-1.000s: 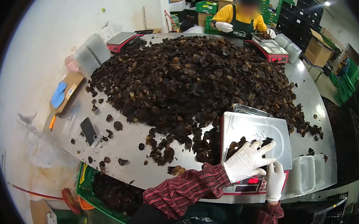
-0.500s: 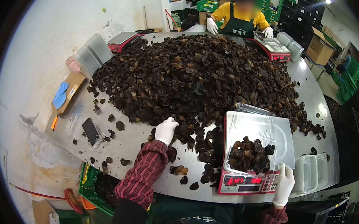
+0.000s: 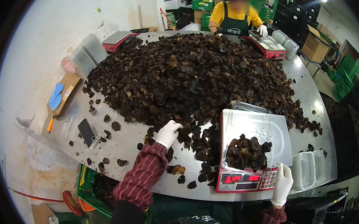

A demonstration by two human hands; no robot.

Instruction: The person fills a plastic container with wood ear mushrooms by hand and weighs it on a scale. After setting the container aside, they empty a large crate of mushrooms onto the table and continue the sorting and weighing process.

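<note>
A large heap of dark dried fungus (image 3: 190, 71) covers the middle of the metal table. My left hand (image 3: 169, 133), white-gloved, is at the heap's near edge with its fingers bent together; whatever they pinch is too small to make out. A red scale (image 3: 241, 181) with lit red digits stands at the right, and on its plate lies a clear plastic tray (image 3: 232, 130) holding fungus pieces (image 3: 248, 153). My right hand (image 3: 282, 183), also gloved, is at the scale's front right corner, near the keypad, its fingers close together.
Clear trays (image 3: 308, 169) are stacked right of the scale. A phone (image 3: 87, 133) and scattered pieces lie at the left. A co-worker (image 3: 236, 20) in a green apron stands across the table beside another scale (image 3: 273, 54). A green crate (image 3: 87, 184) is below the left front edge.
My left hand has shifted slightly at the heap's edge. The scale's digits have changed. The co-worker leans lower, one hand now reaching to the heap. The whole view has shifted slightly.
</note>
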